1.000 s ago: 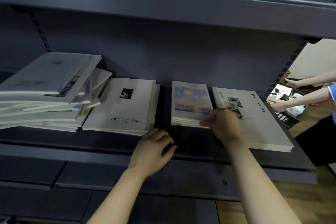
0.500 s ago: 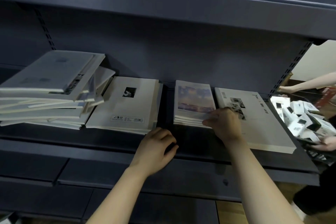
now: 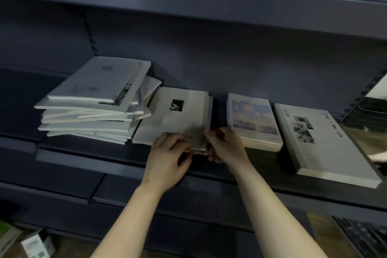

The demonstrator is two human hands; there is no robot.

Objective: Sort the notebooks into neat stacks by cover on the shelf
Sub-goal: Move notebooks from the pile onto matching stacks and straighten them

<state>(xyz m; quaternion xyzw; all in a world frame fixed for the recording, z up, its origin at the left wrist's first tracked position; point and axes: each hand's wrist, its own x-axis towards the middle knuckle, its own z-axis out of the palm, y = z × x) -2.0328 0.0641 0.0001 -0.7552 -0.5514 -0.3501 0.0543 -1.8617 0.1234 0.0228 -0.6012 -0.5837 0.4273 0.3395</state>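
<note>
Dark blue-grey metal shelving [image 3: 188, 44] fills the view, and one shelf board [image 3: 83, 155] carries all the notebooks. The landmark is taken to be the white notebook stack with a small black square picture on its cover [image 3: 178, 111], which lies flat near the middle of the board.

Touching that stack's left side, an untidy pile of pale notebooks [image 3: 92, 98] is seen. It is the largest heap, with its covers fanned and skewed at several angles. Well to the right of the landmark stack, a broad pale grey notebook stack with black photographs and lettering [image 3: 320, 142] is laid square. Between the two, just right of the landmark and parted from it by a narrow gap, a smaller stack with a pastel sky cover [image 3: 253, 119] is set evenly.

The landmark stack's near right corner is held by both hands, though the spot is blurred. The left hand [image 3: 167, 157] is curled, with fingers on the cover and the thumb at the front edge. The right hand [image 3: 226, 146] is curled round the corner from the right.

The step in hand is judged to be the squaring of this stack. Three stacks look sorted, and the untidy pile is not yet dealt with. Next, the edges would need to be tapped flush. Notebooks would then be drawn singly from the pile, matched by cover, and laid on the fitting stack.
</note>
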